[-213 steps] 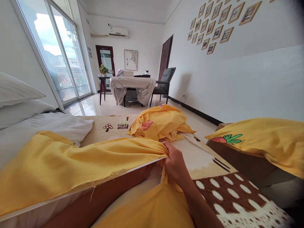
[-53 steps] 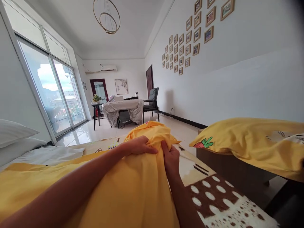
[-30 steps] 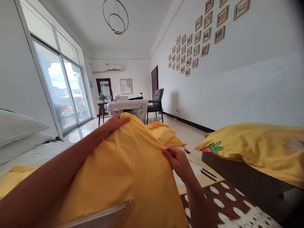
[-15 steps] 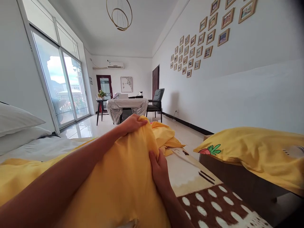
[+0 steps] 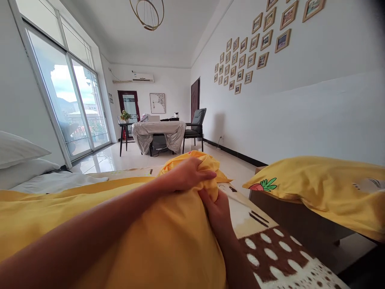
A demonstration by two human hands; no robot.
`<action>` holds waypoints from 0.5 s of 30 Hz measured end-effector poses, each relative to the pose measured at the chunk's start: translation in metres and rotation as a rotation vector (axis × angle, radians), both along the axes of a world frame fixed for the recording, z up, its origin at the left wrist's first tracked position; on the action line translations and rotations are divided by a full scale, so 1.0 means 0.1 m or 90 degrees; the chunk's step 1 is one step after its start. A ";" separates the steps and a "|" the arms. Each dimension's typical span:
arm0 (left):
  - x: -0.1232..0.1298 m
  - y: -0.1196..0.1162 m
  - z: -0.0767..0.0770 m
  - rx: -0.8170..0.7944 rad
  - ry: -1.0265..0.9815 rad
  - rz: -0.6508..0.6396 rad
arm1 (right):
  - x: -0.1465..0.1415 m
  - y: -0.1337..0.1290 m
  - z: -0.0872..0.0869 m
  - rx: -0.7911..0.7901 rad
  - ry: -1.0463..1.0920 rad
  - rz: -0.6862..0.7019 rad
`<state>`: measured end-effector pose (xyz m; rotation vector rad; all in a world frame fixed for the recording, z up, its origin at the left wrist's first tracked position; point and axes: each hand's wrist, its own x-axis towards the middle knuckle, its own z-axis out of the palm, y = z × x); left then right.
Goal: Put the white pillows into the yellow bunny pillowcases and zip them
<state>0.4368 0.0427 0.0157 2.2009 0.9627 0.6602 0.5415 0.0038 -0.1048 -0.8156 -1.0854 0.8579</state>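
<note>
Left grip (image 5: 188,176) and right grip (image 5: 219,210) both grasp the yellow cloth (image 5: 171,245), which fills the bottom centre of the frame; the left forearm (image 5: 99,224) covers part of it. Behind them, at middle, lies crumpled yellow fabric (image 5: 211,160). At right rests a yellow pillow (image 5: 319,184). Left of centre, one pot (image 5: 126,121) contains a plant (image 5: 125,115).
</note>
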 end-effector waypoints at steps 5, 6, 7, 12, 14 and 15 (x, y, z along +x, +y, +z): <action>-0.38 0.04 0.09 0.089 0.063 -0.042 | 0.05 -0.01 0.01 0.026 0.075 -0.081; -0.52 0.06 0.09 0.078 0.105 -0.026 | 0.06 0.00 0.02 0.024 0.080 -0.094; -0.67 0.07 0.08 0.055 0.150 -0.010 | 0.06 0.00 0.03 0.020 0.083 -0.102; -1.26 -0.03 0.01 -0.126 0.133 0.059 | 0.05 -0.01 0.08 0.008 0.105 -0.089; -1.37 -0.08 0.00 -0.159 0.069 0.078 | 0.05 -0.02 0.08 -0.002 0.111 -0.063; -1.41 -0.09 0.00 -0.174 0.054 0.089 | 0.06 -0.02 0.08 -0.009 0.111 -0.048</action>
